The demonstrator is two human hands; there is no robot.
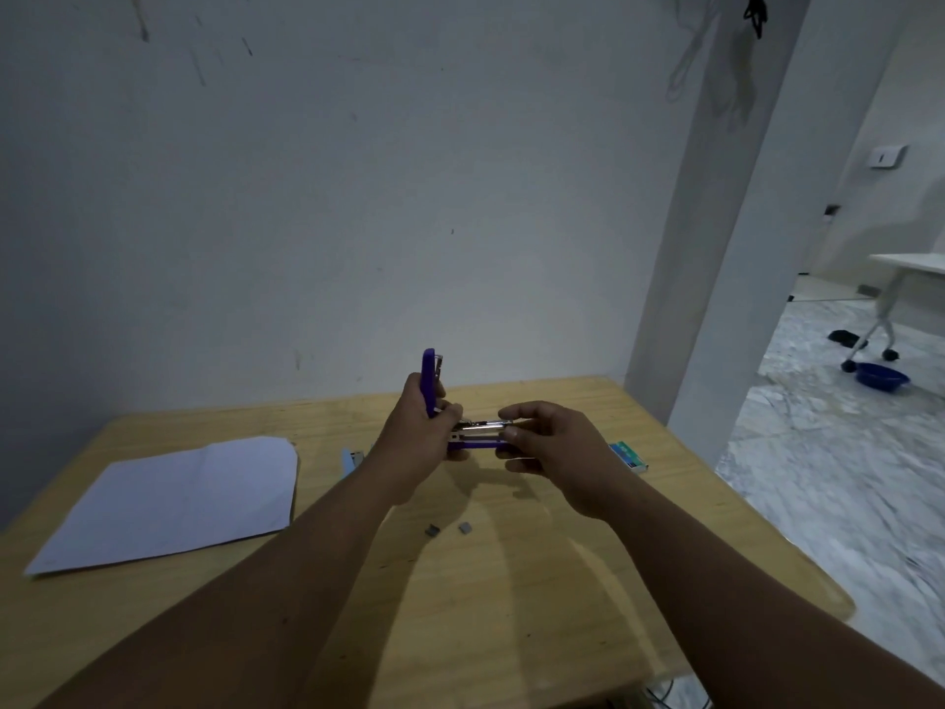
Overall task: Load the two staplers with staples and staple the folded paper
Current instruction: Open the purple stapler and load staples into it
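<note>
The folded paper (169,501) lies unstapled at the left of the worktop (511,606), and a light blue stapler (351,460) waits beside it, so most work looks left. At centre the left hand (417,437) grips the purple stapler (463,427), lid hinged upright. The right hand (555,452) pinches its metal tray, fingers curled, apparently loading staples; the staple box (629,455) sits behind it

Two bare forearms, no sleeves showing, left hand (417,434) and right hand (555,455) bare, no gloves, rings or watch visible
</note>
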